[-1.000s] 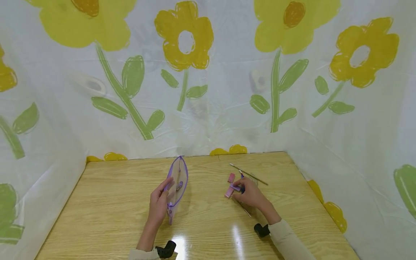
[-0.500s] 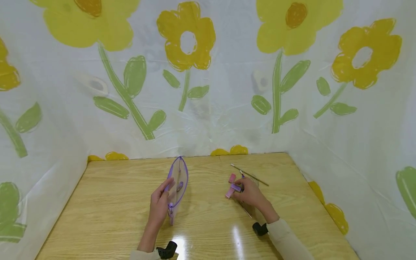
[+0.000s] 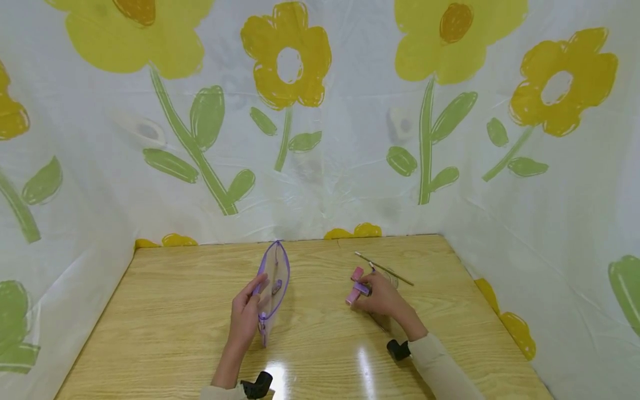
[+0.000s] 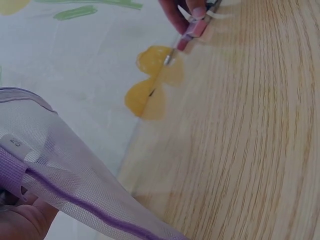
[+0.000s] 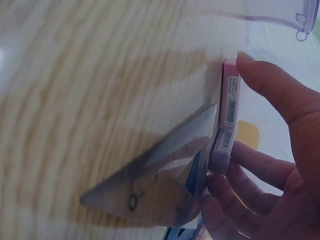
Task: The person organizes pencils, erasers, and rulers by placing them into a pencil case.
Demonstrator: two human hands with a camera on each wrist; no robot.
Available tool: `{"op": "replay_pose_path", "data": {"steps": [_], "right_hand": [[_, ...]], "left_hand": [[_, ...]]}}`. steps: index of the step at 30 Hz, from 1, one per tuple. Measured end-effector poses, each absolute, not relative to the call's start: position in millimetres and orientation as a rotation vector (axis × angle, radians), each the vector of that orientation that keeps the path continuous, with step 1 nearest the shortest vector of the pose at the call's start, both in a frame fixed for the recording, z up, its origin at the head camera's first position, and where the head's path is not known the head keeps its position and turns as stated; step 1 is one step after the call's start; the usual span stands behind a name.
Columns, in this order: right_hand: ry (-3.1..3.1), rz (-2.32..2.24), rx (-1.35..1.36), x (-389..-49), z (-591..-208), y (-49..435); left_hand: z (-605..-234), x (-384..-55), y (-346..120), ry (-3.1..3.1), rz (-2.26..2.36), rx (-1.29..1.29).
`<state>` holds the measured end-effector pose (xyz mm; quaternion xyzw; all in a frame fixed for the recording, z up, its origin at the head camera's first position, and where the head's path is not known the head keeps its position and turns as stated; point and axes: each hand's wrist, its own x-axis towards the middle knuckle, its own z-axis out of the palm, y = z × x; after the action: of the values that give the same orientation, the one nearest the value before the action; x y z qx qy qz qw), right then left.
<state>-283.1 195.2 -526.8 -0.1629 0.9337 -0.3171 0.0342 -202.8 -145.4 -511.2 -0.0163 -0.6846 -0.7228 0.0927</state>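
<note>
In the head view my left hand (image 3: pixel 244 311) holds a mesh zip pouch (image 3: pixel 270 304) with purple trim, its mouth gaping. A small purplish item (image 3: pixel 277 286) shows inside it. The pouch's mesh (image 4: pixel 90 165) crosses the left wrist view. At the right, my right hand (image 3: pixel 382 294) pinches a pink eraser (image 5: pixel 231 100) with the thumb at one end. A purple eraser (image 5: pixel 221 150) lies against the pink one, by the index finger. Another pink eraser (image 3: pixel 357 273) is just beyond the fingers. How firmly the erasers are gripped is partly hidden.
A pencil (image 3: pixel 385 268) lies behind my right hand on the wooden table (image 3: pixel 165 311). Beside that hand is a clear plastic ruler-like piece (image 5: pixel 165 180) with a pointed corner. Flower-printed white cloth (image 3: pixel 320 194) walls the table's back and sides.
My right hand's fingers have shifted slightly around the erasers, and the purple one has turned a little. The left hand and pouch stay almost still.
</note>
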Motion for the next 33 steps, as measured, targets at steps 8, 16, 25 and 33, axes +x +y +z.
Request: {"op": "replay_pose_path", "data": {"steps": [8,16,25,33], "right_hand": [[2.887,-0.951,-0.533,-287.5,-527.2,194.4],[2.859,-0.962,-0.530,-288.9,-526.1,194.3],[2.794,-1.018,-0.602,-291.3,-522.2,198.4],[2.719,-1.068,-0.611,-291.8,-520.2,203.0]], "left_hand": [[-510.9,-203.9,-144.3,-2.033,-2.127,-0.063],[-510.9,-204.1,-143.1,-2.037,-2.143,-0.064],[-510.4,-205.5,-141.0,-2.043,-2.139,-0.058],[-510.9,-203.2,-141.5,-2.050,-2.138,-0.045]]}}
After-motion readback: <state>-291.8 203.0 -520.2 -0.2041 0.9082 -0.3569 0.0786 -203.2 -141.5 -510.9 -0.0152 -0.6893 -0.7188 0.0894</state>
